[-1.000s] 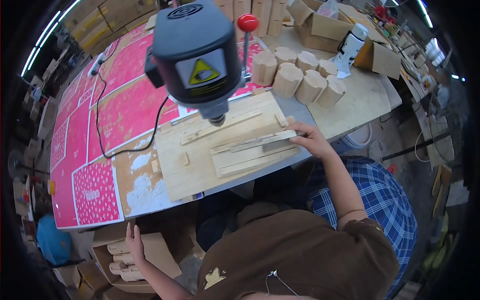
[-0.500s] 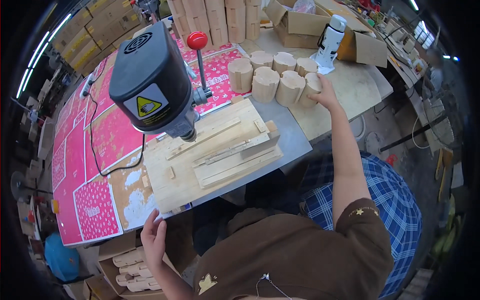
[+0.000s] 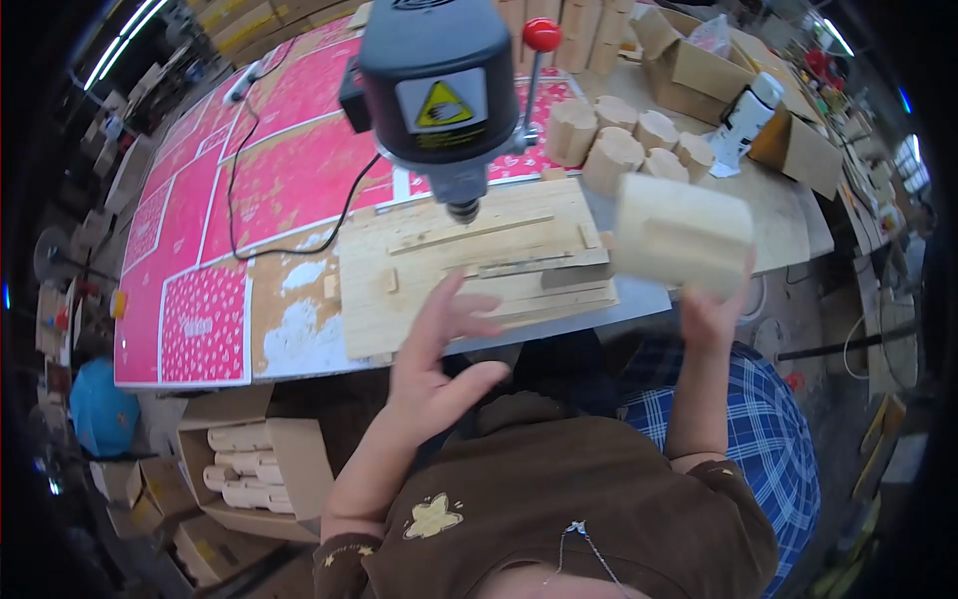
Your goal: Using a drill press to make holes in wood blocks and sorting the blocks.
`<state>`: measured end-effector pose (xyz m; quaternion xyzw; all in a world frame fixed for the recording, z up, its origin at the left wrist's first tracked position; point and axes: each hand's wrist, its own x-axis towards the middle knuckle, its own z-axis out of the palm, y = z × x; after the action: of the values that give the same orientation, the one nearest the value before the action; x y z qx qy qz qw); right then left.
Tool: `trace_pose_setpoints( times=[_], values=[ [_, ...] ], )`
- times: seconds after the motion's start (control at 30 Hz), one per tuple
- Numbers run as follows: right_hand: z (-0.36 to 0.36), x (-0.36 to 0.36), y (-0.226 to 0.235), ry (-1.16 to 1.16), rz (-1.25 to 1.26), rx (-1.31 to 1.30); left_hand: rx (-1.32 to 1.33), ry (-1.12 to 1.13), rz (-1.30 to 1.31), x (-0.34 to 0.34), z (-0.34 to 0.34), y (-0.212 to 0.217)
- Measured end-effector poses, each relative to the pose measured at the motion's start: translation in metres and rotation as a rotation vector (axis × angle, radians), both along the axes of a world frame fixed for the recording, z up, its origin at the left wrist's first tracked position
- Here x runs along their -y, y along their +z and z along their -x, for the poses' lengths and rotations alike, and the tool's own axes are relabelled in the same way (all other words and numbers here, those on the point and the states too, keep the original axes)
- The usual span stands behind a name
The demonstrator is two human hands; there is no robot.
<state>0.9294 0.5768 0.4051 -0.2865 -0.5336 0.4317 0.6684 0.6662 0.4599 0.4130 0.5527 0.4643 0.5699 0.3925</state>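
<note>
My right hand point(image 3: 715, 311) grips a pale, rounded wooden block point(image 3: 683, 236) with a groove along its side. The block is lifted to the right of the wooden jig board point(image 3: 371, 317) and tilted on its side, slightly blurred. My left hand point(image 3: 439, 371) is open and holds nothing, its fingers spread over the board's front edge. On the board lie thin wooden strips and a raised fence point(image 3: 539, 266). Above its far part hangs the chuck point(image 3: 462, 208) of a black bench drill press point(image 3: 431, 110), which has a red-knobbed lever point(image 3: 542, 36).
Several similar wooden blocks point(image 3: 613, 158) stand at the back right, near a white bottle point(image 3: 746, 118) and an open carton point(image 3: 711, 68). A black cord point(image 3: 236, 190) crosses the pink-covered table point(image 3: 185, 250). Below the table's left front, a cardboard box point(image 3: 299, 469) holds stacked wooden pieces.
My right hand has lifted one block away from the group and brought it nearer. My left hand has moved up and right, to the jig board. The whole view has shifted.
</note>
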Motion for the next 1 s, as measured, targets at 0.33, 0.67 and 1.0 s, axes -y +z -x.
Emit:
trace_pose_setpoints(
  times=[0.33,0.67,1.0],
  values=[
    [0.117,0.045,-0.017,0.608,-0.069,0.302,0.438,0.252,0.056,0.015,0.015,-0.006],
    [0.038,-0.023,-0.031,-0.018,-0.358,1.263,0.389,0.689,0.092,0.019,0.062,-0.030],
    [0.055,-0.032,-0.056,0.072,-0.336,1.205,0.142,0.603,0.254,-0.011,0.050,-0.081]
  ],
)
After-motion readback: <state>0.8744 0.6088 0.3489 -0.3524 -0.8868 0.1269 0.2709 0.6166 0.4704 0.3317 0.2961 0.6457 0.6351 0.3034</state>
